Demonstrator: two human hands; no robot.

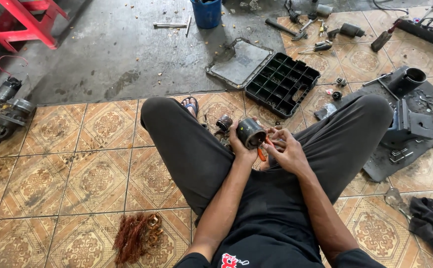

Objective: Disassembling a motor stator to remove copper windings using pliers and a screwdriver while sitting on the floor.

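- Head view: sitting on the tiled floor [67, 168] with both knees drawn up and spread, dark trousers framing the work in the gap between them.
- Reaching forward with the left forearm, the left hand [240, 144] wrapping from below and behind around a dark cylindrical motor housing [250, 133], open end tilting toward the camera.
- Closing the left fingers firmly on that housing, holding it above the lap, just ahead of the shins.
- Bending the right wrist inward, the right hand [286, 149] curling beside the housing's right edge, fingertips pinching something orange [261, 154] that is showing between the two hands; too small to tell what tool it is.
- Resting just beyond the housing, a small brownish motor part [223, 122] near a sandalled foot [191, 105].
- Lying farther out on the grey concrete, an open black compartment case [276, 79] with its lid flat beside it, and a blue bucket [207, 12] well apart at the top edge.
- Crowding the right side: a grey mat with metal parts [405, 124] touching the right knee's outer side, leaving little room there.
- Lying near the left elbow, a tangle of copper wire [137, 237]; a motor assembly [5, 111] sitting at the far left, with bare tiles between.
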